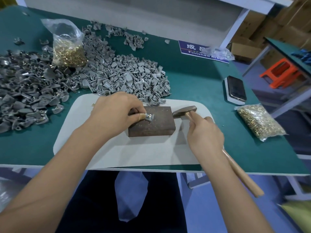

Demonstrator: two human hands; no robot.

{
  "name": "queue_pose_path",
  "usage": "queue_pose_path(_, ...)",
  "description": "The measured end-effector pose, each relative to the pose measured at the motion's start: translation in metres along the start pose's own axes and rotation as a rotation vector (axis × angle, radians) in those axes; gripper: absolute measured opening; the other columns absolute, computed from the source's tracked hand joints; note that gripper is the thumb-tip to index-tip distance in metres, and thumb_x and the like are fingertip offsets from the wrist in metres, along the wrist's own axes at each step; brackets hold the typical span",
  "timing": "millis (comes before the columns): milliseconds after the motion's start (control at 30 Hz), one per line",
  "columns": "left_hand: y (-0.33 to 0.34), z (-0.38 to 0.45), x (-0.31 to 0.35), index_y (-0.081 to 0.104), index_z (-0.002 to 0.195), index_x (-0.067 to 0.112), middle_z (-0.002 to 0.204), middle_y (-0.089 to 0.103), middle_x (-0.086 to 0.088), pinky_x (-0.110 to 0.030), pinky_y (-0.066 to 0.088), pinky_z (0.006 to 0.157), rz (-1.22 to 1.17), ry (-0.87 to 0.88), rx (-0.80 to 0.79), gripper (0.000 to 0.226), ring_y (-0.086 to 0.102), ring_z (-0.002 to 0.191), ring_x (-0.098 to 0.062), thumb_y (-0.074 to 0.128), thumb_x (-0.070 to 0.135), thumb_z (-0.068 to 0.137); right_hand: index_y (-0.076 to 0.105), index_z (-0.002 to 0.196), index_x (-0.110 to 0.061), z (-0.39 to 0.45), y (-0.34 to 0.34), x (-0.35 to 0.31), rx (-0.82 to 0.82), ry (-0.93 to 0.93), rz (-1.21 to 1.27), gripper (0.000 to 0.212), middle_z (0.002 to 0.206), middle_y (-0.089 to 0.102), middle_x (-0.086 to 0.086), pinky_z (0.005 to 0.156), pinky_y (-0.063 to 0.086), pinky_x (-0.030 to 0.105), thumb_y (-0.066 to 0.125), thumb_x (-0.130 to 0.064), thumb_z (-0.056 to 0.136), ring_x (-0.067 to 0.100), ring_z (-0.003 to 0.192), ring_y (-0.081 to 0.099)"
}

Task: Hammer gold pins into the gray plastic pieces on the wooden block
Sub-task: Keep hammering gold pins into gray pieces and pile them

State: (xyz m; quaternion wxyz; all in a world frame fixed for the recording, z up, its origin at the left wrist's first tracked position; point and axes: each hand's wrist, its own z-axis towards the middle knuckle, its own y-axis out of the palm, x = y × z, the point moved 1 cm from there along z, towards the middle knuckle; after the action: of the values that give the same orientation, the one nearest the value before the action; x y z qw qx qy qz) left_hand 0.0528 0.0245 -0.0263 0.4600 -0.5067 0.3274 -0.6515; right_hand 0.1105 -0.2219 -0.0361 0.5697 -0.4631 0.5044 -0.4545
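The left hand (pixel 116 111) pinches a gray plastic piece (pixel 149 117) between thumb and curled fingers, pressing it down on the top of the wooden block (pixel 151 122). That grip sits near the block's far left corner, and a bandage wraps the thumb. The block rests on a white mat (pixel 94 135) on the green surface (pixel 193 84). Just to the right of the pinched piece, the right hand (pixel 204 132) is closed around the wooden handle of a hammer (pixel 185 111), close under the head; the head hovers beside the block's right edge, and the handle runs back past the wrist. Beyond the left grip lies a heap of gray pieces (pixel 121 78), with a bag of gold pins (pixel 69 49) behind it. Right of the hammer grip lie a second bag of pins (pixel 259 121) and a phone (pixel 236 89).
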Motion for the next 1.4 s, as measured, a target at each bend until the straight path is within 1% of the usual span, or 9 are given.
queue_pose_path(67,-0.002,-0.002,0.002,0.072,0.091,0.043,0.091,0.063,0.022,-0.030,0.041,0.069,-0.021,-0.023,-0.003,0.010,0.055,0.100,-0.007,0.067,0.051,0.090,0.061,0.134,-0.030,-0.001,0.000,-0.006,0.092,-0.063,-0.025,0.035,0.113,0.057,0.010,0.087,0.035,0.042,0.047,-0.022,0.103,0.037,0.109,0.050)
queue_pose_path(167,-0.001,-0.013,0.007,0.070,0.090,0.040,0.089,0.061,0.022,-0.030,0.039,0.069,-0.062,-0.071,0.066,0.009,0.054,0.098,-0.006,0.067,0.048,0.090,0.073,0.117,-0.019,-0.008,-0.010,-0.027,0.307,-0.371,0.456,0.023,0.107,0.068,0.002,0.090,0.046,0.037,0.055,-0.017,0.101,0.024,0.102,0.061)
queue_pose_path(233,0.000,-0.027,0.012,0.066,0.091,0.037,0.090,0.061,0.021,-0.029,0.039,0.068,-0.101,-0.105,0.147,0.006,0.054,0.097,-0.007,0.065,0.043,0.089,0.074,0.113,-0.021,-0.019,-0.013,-0.051,0.248,-0.568,0.614,0.019,0.104,0.071,-0.007,0.087,0.051,0.030,0.062,-0.020,0.098,0.011,0.097,0.064)
queue_pose_path(300,0.000,-0.042,0.012,0.066,0.093,0.035,0.094,0.064,0.019,-0.028,0.042,0.067,-0.156,-0.140,0.239,0.008,0.056,0.097,-0.007,0.065,0.037,0.086,0.075,0.109,-0.023,-0.026,-0.009,-0.073,0.148,-0.644,0.637,0.017,0.104,0.070,-0.010,0.086,0.053,0.032,0.069,-0.020,0.093,0.009,0.097,0.063)
queue_pose_path(500,-0.014,-0.078,-0.030,0.069,0.098,0.038,0.100,0.064,0.023,-0.037,0.056,0.067,-0.209,-0.289,0.388,0.015,0.059,0.096,-0.003,0.067,0.032,0.085,0.076,0.101,-0.021,-0.031,0.010,-0.134,0.020,-0.689,0.715,0.011,0.096,0.069,-0.010,0.082,0.053,0.040,0.074,-0.017,0.091,0.011,0.093,0.063)
queue_pose_path(633,-0.023,-0.102,-0.064,0.070,0.098,0.036,0.099,0.065,0.020,-0.038,0.056,0.068,-0.173,-0.407,0.430,0.015,0.059,0.098,-0.007,0.071,0.028,0.086,0.073,0.097,-0.023,-0.039,0.027,-0.183,-0.068,-0.751,0.749,0.009,0.091,0.068,-0.009,0.079,0.052,0.041,0.071,-0.016,0.091,0.011,0.087,0.062)
queue_pose_path(833,-0.032,-0.130,-0.112,0.074,0.101,0.019,0.099,0.070,0.005,-0.042,0.050,0.084,-0.035,-0.484,0.461,0.016,0.061,0.100,-0.024,0.077,0.018,0.085,0.072,0.096,-0.027,-0.050,0.053,-0.250,-0.136,-0.832,0.683,0.008,0.089,0.064,-0.012,0.078,0.051,0.039,0.068,-0.020,0.093,0.009,0.085,0.057)
queue_pose_path(967,-0.034,-0.144,-0.126,0.073,0.106,0.023,0.106,0.071,0.006,-0.041,0.043,0.086,0.085,-0.623,0.511,0.023,0.059,0.105,-0.026,0.079,0.022,0.083,0.070,0.095,-0.028,-0.053,0.065,-0.280,-0.107,-0.835,0.612,0.006,0.090,0.061,-0.013,0.078,0.051,0.040,0.066,-0.024,0.095,0.012,0.089,0.057)
queue_pose_path(1400,-0.031,-0.146,-0.130,0.072,0.112,0.018,0.109,0.069,0.001,-0.043,0.046,0.088,0.098,-0.567,0.534,0.027,0.059,0.103,-0.032,0.075,0.019,0.086,0.073,0.103,-0.024,-0.052,0.068,-0.285,-0.052,-0.828,0.621,0.010,0.097,0.064,-0.010,0.078,0.052,0.040,0.065,-0.025,0.097,0.012,0.091,0.058)
